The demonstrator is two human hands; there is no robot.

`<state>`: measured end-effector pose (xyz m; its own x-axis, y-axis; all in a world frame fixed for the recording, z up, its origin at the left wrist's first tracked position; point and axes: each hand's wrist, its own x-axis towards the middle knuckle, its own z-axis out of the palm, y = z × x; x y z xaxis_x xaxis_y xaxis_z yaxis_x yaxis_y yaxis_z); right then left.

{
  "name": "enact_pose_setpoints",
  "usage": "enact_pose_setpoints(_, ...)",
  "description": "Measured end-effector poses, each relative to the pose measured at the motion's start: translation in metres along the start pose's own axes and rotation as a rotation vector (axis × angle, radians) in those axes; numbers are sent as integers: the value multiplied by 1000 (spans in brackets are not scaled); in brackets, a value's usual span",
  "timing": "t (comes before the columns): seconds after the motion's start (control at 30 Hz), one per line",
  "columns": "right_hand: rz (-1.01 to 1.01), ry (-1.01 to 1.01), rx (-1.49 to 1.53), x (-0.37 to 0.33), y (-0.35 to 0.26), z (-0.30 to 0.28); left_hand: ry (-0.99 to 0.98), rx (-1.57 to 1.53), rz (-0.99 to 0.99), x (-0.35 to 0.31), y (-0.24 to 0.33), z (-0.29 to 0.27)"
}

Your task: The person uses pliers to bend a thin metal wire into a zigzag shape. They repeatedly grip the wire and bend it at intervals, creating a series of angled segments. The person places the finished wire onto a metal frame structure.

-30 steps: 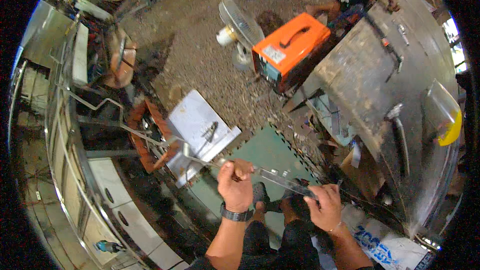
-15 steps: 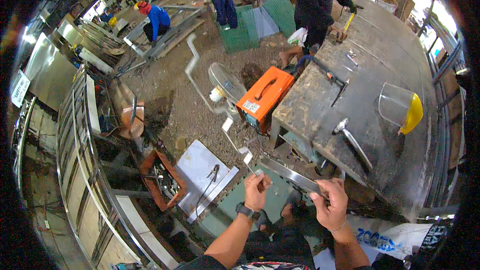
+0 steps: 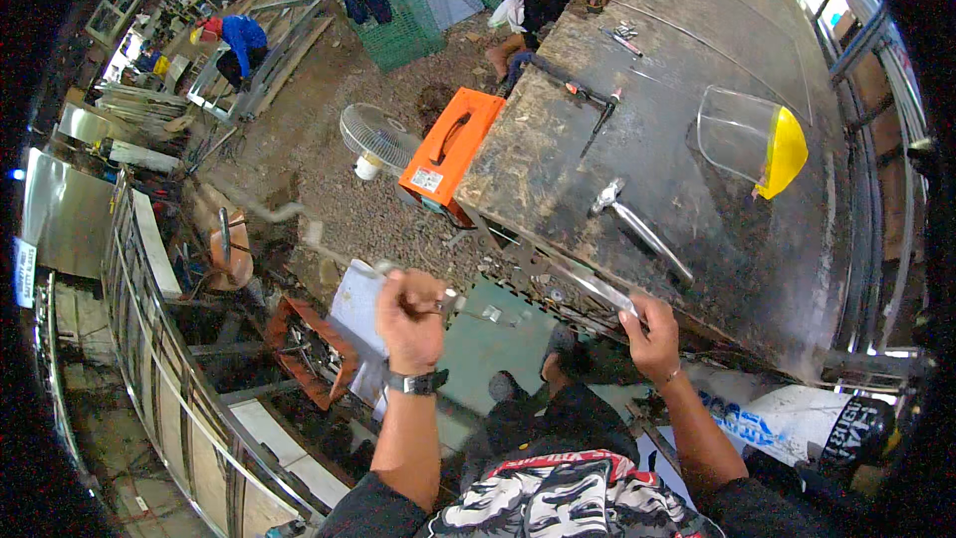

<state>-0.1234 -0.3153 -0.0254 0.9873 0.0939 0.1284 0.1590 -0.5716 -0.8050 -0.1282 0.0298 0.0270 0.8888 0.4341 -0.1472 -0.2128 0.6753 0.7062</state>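
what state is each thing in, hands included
left hand: closed around bent metal rod
right hand: closed on flat metal strip
hammer: lying on the table
face shield: lying on the table
orange machine: standing upright
fan: standing, spinning or not unclear
brick-red tray: open

Daylight blown out upper right, sheen on counter [image 3: 742, 274], left grip [image 3: 410, 324] slightly blurred, fisheye bending edges toward black rim.

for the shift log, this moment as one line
left hand holds bent silver metal rod, blurred | right hand holds flat shiny metal strip
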Motion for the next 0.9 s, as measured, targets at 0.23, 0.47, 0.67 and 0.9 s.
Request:
enact_pose_setpoints(0.23, -90, -33, 54, 0, 12, 6, -120, -39, 219, 24, 55, 73)
enact_pose_setpoints(0.47, -365, -277, -26, 47, 9, 28, -72, 9, 190, 41, -14, 66)
enact_pose_setpoints(0.67, -409, -176, -131, 77, 48, 75, -95, -35, 81, 52, -58, 58)
enact_pose_setpoints(0.9, -391, -126, -353, 106, 79, 97, -49, 121, -61, 57, -96, 84)
